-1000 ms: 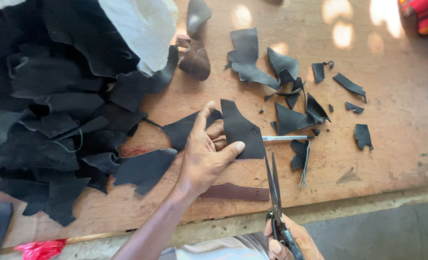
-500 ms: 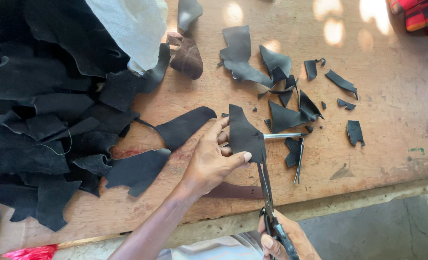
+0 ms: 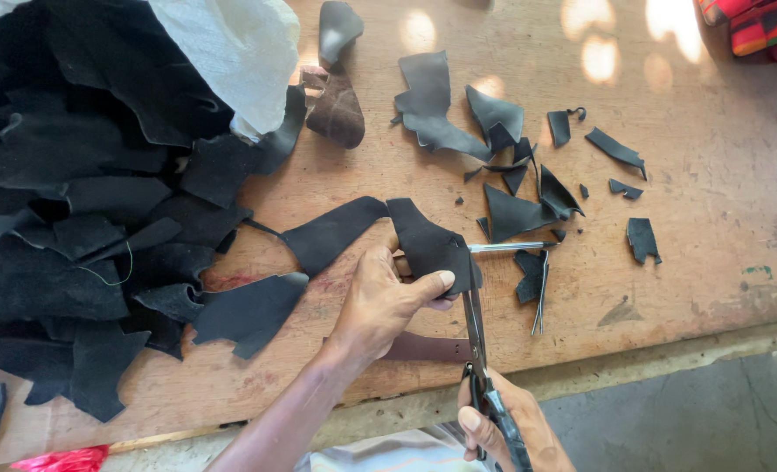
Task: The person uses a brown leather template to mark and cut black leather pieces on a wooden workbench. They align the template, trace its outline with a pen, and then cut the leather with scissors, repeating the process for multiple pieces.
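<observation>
My left hand (image 3: 386, 301) pinches a black leather piece (image 3: 428, 243) a little above the wooden table (image 3: 694, 201), thumb on top near its right edge. My right hand (image 3: 511, 426), low at the frame's bottom, grips the handles of long black-handled scissors (image 3: 476, 328). The blades point up and meet the lower right edge of the held piece. A longer black leather strip (image 3: 331, 232) lies on the table just left of the held piece.
A big heap of black leather scraps (image 3: 82, 218) covers the left side, with a white sack (image 3: 231, 52) on top. Small black offcuts (image 3: 511, 175) are scattered at centre right. A metal tool (image 3: 511, 247) and a brown strip (image 3: 423, 348) lie near my hands. Striped cloth (image 3: 755, 26) sits top right.
My left hand lifted the black leather piece off the table and tilted it. My right hand brought the scissors up until the blades reached the piece's edge.
</observation>
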Demonstrator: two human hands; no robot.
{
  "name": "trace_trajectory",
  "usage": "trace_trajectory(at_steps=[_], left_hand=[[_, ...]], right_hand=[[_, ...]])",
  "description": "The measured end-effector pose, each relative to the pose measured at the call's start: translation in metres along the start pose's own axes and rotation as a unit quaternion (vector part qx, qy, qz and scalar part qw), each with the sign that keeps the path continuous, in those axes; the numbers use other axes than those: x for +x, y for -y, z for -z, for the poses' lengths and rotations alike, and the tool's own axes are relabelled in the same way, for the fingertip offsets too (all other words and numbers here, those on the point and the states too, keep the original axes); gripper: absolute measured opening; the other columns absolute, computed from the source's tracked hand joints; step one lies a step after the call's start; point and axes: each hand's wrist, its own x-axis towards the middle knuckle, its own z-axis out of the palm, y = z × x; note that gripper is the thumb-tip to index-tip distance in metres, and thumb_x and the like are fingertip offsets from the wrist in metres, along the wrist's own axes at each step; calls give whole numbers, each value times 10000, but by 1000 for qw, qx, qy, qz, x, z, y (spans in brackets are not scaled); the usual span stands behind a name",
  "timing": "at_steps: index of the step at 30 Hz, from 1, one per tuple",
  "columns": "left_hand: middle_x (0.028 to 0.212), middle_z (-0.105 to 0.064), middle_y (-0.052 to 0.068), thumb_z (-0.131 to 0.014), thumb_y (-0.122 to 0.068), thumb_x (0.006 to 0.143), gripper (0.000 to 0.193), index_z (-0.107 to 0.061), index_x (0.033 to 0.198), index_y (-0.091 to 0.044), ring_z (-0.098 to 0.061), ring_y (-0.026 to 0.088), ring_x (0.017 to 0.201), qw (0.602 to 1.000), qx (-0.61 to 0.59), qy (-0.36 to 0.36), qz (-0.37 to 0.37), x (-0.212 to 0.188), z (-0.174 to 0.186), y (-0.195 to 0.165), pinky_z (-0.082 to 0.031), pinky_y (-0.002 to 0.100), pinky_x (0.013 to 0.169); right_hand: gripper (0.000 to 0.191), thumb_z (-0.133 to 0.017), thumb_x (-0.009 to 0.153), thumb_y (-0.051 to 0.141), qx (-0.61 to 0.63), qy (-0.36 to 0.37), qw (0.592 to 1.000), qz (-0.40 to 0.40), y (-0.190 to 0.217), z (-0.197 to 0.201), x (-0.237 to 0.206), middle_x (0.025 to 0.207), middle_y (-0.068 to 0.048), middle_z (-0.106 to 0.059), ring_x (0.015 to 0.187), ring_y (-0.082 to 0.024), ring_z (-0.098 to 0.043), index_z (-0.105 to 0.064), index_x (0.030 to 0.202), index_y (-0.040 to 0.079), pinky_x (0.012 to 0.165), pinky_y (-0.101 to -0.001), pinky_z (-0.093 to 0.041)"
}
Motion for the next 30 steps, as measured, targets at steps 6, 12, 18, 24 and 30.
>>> trace_trajectory(at_steps=[6, 12, 18, 24, 30], left_hand=[[918, -729, 140, -744, 34, 839, 339, -586, 1139, 50, -727, 165, 776, 999, 31, 11, -38, 1, 3, 4, -638, 279, 665], [939, -741, 136, -738, 36, 830, 341, -587, 1136, 26, -741, 160, 788, 1000, 12, 4, -20, 3, 0, 4, -655, 284, 680], [945, -738, 130, -745, 13, 844, 332, -568, 1126, 22, -746, 153, 810, 999, 37, 8, -31, 1, -1, 1, -662, 277, 690], [950, -732, 135, -754, 8, 846, 340, -580, 1138, 18, -740, 158, 811, 999, 26, 19, -33, 2, -2, 1, -655, 278, 691], [944, -726, 130, -753, 7, 842, 342, -579, 1136, 17, -741, 163, 801, 999, 27, 15, -37, 2, -4, 3, -656, 285, 682]], right_hand=[[626, -631, 815, 664, 3, 2, 1000, 10, 1, 1, 1, 630, -41, -549, 570, -145, -653, -587, 866, 42, 537, -325, -601], [567, -652, 830, 604, 11, -5, 1000, 2, 1, 3, 2, 619, -35, -548, 560, -137, -636, -592, 855, 41, 524, -316, -586], [512, -686, 816, 549, 10, -26, 1000, -12, 3, 2, 1, 598, -29, -538, 531, -134, -625, -615, 820, 41, 494, -314, -572], [489, -716, 824, 521, 14, -27, 999, -10, 4, 2, 1, 579, -33, -532, 502, -136, -610, -619, 790, 43, 480, -299, -547], [458, -737, 814, 484, 22, -33, 999, 3, 2, 2, -1, 560, -35, -537, 474, -136, -607, -615, 764, 45, 443, -298, -531]])
